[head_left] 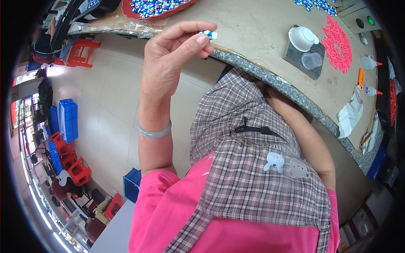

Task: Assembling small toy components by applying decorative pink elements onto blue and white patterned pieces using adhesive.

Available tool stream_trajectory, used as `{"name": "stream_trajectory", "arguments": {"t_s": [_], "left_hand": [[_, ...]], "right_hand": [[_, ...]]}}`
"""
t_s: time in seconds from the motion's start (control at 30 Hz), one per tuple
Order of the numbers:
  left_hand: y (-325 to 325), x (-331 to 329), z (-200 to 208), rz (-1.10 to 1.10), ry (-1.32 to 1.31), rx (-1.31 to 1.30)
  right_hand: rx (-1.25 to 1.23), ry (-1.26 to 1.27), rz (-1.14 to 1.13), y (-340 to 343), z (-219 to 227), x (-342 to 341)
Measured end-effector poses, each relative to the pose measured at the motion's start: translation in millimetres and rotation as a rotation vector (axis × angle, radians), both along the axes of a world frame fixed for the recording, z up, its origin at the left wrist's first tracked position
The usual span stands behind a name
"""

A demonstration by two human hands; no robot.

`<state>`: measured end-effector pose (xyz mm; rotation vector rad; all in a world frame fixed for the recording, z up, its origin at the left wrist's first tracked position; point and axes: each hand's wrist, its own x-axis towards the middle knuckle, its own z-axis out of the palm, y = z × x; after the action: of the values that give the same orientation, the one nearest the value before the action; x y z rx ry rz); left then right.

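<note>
My left hand (179,48) is raised over the table's front edge. Between its thumb and forefinger it pinches a small blue, white and yellow piece (209,35), whose exact kind I cannot make out. Beyond it, a red tray (126,10) holds a heap of similar small blue and white pieces (154,7). My right forearm (295,122) goes under the table edge by my lap, and the hand itself is hidden there.
On the table (253,38) to the right, a dark stone slab (295,59) carries a white bowl (302,39) and a clear plastic cup (311,61). Pink pieces (337,44) lie spread beyond. Small red-tipped bottles (368,63) stand farther right. Red stools (82,52) are at left.
</note>
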<state>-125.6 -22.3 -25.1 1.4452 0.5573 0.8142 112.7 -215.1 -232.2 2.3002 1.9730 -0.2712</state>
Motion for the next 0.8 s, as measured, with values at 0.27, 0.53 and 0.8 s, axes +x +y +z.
{"name": "stream_trajectory", "arguments": {"t_s": [0.27, 0.53, 0.8], "left_hand": [[-4, 4, -7, -0.037, -0.004, -0.06], [-16, 13, -11, -0.098, 0.01, -0.041], [-48, 49, -10, -0.35, -0.008, -0.162]], "right_hand": [[-0.082, 0.141, -0.051, -5, 20, 4], [0.179, 0.159, -0.087, -24, 56, -1], [0.476, 0.681, 0.008, -79, 130, -19]]}}
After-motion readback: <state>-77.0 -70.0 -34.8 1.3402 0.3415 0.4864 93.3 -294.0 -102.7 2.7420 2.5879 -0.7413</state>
